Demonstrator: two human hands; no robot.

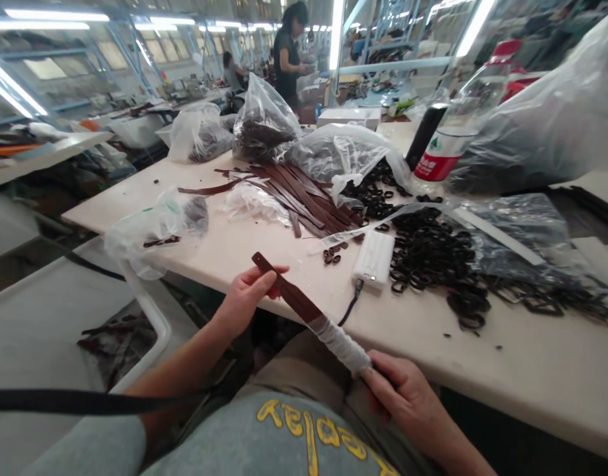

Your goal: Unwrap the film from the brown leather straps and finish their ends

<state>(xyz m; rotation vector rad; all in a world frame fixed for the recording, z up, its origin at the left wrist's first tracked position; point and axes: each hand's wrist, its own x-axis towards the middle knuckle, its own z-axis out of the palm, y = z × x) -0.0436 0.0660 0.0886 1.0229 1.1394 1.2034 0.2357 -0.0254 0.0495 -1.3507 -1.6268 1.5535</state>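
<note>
A brown leather strap [299, 299] is stretched at a slant between my two hands, above my lap and the table's front edge. My left hand [247, 294] pinches it near its upper end, where a small hole shows at the tip. White wrapping [341, 345] covers the strap's lower half. Around that lower end my right hand [400, 390] is closed, hiding the tip. Beyond, on the table, lies a pile of similar brown straps [308, 198]. A few small brown loops [332, 254] lie next to a white power bank [374, 259] with a black cable.
Black loops [427, 248] are heaped at the right. Plastic bags [264, 125] stand along the back, and a clear bottle with a red label [440, 152] is behind the loops. A crumpled bag [150, 228] lies at the left edge. Another person [287, 59] stands farther off.
</note>
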